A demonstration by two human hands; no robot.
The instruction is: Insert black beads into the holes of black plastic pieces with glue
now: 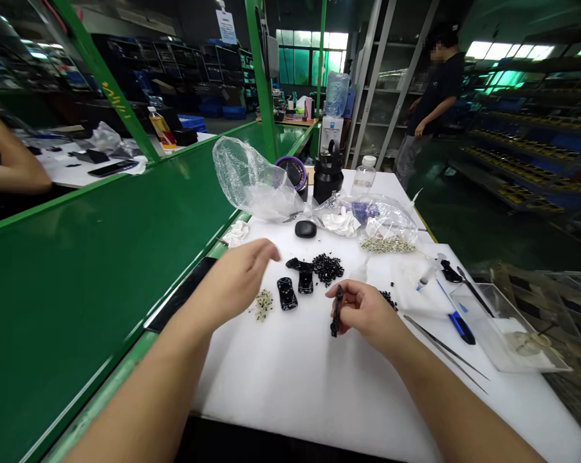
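Note:
My right hand (pixel 362 312) grips a dark narrow part (pixel 337 311) on edge between thumb and fingers, above the white table (pixel 280 379). My left hand (pixel 244 273) hovers over the left side of the table, fingers extended and close together, with nothing visible in it. Between the hands lie a black part with pale specks (pixel 287 294) and another black part (pixel 305 280) with a dark piece across its top. A pile of small black pieces (pixel 327 268) sits just behind them. Below my left hand is a small heap of pale pieces (pixel 263 305).
Tweezers (pixel 447 350), a blue-handled tool (pixel 461 328) and a clear tray (pixel 509 360) lie at right. Farther back are plastic bags (pixel 256 186), a black case (pixel 305 229) and a black bottle (pixel 327 177). A green barrier (pixel 126 257) runs left; a person (pixel 437 96) stands behind.

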